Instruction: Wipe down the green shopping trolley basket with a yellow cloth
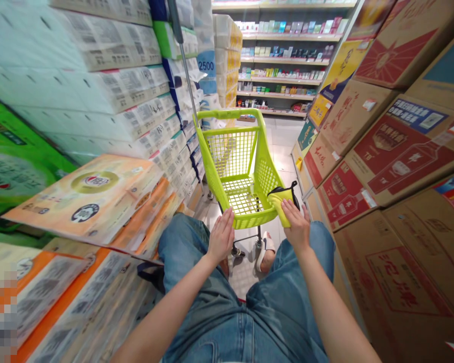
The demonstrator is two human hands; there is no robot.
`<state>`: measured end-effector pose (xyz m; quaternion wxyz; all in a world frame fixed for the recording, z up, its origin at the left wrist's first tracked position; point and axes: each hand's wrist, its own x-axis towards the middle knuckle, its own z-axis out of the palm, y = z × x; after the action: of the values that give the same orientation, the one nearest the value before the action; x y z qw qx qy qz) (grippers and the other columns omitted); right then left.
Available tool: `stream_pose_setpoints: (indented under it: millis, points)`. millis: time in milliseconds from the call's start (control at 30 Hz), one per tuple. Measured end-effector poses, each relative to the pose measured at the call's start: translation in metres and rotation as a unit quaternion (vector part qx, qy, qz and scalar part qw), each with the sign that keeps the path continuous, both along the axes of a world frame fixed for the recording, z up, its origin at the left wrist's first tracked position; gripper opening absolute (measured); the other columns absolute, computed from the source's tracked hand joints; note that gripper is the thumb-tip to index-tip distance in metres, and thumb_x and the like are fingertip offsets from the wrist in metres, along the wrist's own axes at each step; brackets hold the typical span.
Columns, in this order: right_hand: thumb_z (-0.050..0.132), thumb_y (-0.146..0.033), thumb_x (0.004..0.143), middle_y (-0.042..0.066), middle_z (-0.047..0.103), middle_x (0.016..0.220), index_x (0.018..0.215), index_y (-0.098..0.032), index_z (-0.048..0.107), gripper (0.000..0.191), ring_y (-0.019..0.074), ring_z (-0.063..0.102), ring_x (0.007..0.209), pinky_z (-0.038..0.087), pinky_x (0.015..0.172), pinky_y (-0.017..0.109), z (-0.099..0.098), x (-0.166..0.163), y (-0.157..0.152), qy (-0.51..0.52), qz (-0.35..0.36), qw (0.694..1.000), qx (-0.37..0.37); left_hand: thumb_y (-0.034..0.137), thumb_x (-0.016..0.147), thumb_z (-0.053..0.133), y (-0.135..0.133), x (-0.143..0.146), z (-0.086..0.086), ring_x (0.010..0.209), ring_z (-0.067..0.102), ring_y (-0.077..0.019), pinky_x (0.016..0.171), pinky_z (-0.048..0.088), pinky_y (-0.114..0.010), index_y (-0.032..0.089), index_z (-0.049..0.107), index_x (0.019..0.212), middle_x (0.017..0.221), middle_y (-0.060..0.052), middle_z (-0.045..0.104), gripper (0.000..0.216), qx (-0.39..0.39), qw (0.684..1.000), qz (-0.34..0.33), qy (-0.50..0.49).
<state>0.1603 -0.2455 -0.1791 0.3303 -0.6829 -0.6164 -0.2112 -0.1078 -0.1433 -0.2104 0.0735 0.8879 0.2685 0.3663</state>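
A lime-green plastic shopping cart [239,166] stands in a narrow aisle right in front of my knees. Its basket holds nothing that I can see. My left hand [221,236] lies flat on my left knee with fingers stretched out, close to the cart's near rim. My right hand [297,222] rests on my right knee and presses down on a yellow cloth with black trim [282,200] that hangs over the cart's near right corner. I wear blue jeans [257,307] and a sandal [265,250] shows under the cart.
Stacked tissue packs [128,85] and orange packs [94,201] wall the left side. Brown and red cartons [393,151] wall the right. A metal pole [184,65] stands behind the cart. Shelves of small goods [287,50] cross the far end.
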Motion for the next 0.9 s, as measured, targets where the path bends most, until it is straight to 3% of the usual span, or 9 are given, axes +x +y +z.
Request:
stream_pose_setpoints:
  millis: [100,200,267,333,433,533,633,733,900]
  points:
    - [0.043,-0.002,0.079,0.012,0.06,0.14,0.145,-0.019,0.047,0.068,0.0253,0.053,0.133,0.03,0.118,0.05,-0.006,-0.057,0.013,0.021,-0.033,0.999,0.023,0.014,0.099,0.032,0.0,0.0,-0.002,0.15,0.026,-0.0233,0.119,0.03,-0.048,0.018,0.013,0.159,0.16,-0.014,0.031,0.063,0.001,1.0,0.005,0.003]
    - [0.042,-0.003,0.08,0.011,0.056,0.144,0.15,-0.018,0.04,0.071,0.0227,0.049,0.138,0.032,0.117,0.046,-0.006,-0.12,0.025,0.039,0.034,0.999,-0.002,0.014,0.099,0.032,0.0,-0.001,-0.003,0.15,0.026,-0.0233,0.119,0.031,-0.048,0.018,0.013,0.158,0.16,-0.014,0.031,0.063,0.0,1.0,0.004,0.005]
    - [0.042,-0.003,0.079,0.01,0.053,0.147,0.152,-0.018,0.036,0.075,0.021,0.045,0.14,0.031,0.119,0.045,-0.003,-0.141,0.028,0.043,0.076,0.996,-0.021,0.013,0.098,0.031,0.001,-0.001,-0.003,0.15,0.026,-0.023,0.118,0.032,-0.048,0.018,0.013,0.158,0.16,-0.014,0.031,0.063,0.001,1.0,0.002,0.004]
    - [0.041,-0.002,0.077,0.009,0.052,0.148,0.152,-0.018,0.036,0.077,0.0197,0.043,0.142,0.029,0.12,0.044,0.0,-0.135,0.026,0.026,0.124,0.991,-0.039,0.013,0.098,0.031,0.001,-0.002,-0.002,0.15,0.026,-0.0228,0.118,0.032,-0.048,0.018,0.013,0.158,0.16,-0.014,0.032,0.063,-0.001,1.0,0.002,0.006]
    - [0.041,-0.001,0.078,0.005,0.054,0.147,0.15,-0.021,0.04,0.075,0.0176,0.045,0.14,0.028,0.121,0.042,0.001,-0.085,0.014,-0.037,0.199,0.977,-0.061,0.014,0.099,0.032,0.0,-0.002,0.001,0.15,0.026,-0.023,0.119,0.031,-0.049,0.019,0.011,0.159,0.16,-0.013,0.031,0.063,-0.006,1.0,0.002,0.015]
    - [0.042,-0.001,0.079,0.006,0.054,0.146,0.147,-0.022,0.046,0.071,0.0193,0.048,0.138,0.028,0.12,0.043,-0.003,-0.023,-0.002,-0.029,0.121,0.992,-0.032,0.013,0.099,0.031,0.0,-0.001,0.002,0.15,0.025,-0.0232,0.119,0.03,-0.048,0.019,0.01,0.159,0.16,-0.013,0.031,0.064,-0.005,1.0,0.001,0.015]
    - [0.043,-0.003,0.08,0.009,0.056,0.144,0.144,-0.021,0.049,0.067,0.022,0.052,0.135,0.029,0.118,0.045,-0.008,0.002,-0.01,0.005,0.03,1.0,0.0,0.013,0.099,0.032,-0.001,0.0,0.001,0.15,0.025,-0.0228,0.119,0.03,-0.047,0.018,0.01,0.159,0.16,-0.014,0.03,0.064,-0.004,1.0,0.003,0.01]
    - [0.044,-0.006,0.08,0.009,0.058,0.142,0.145,-0.022,0.048,0.067,0.0225,0.052,0.134,0.031,0.117,0.045,-0.01,-0.031,-0.004,0.02,0.024,0.999,0.016,0.012,0.098,0.032,-0.001,0.0,0.0,0.15,0.025,-0.0223,0.12,0.03,-0.047,0.018,0.011,0.159,0.16,-0.013,0.031,0.064,-0.004,1.0,0.004,0.005]
    - [0.041,-0.01,0.084,0.007,0.056,0.144,0.148,-0.02,0.043,0.065,0.0201,0.047,0.139,0.03,0.118,0.042,-0.009,-0.125,0.014,0.022,0.137,0.99,-0.018,0.012,0.098,0.031,0.0,-0.003,0.001,0.15,0.026,-0.022,0.119,0.032,-0.047,0.017,0.011,0.159,0.159,-0.015,0.033,0.064,-0.001,1.0,-0.002,0.007]
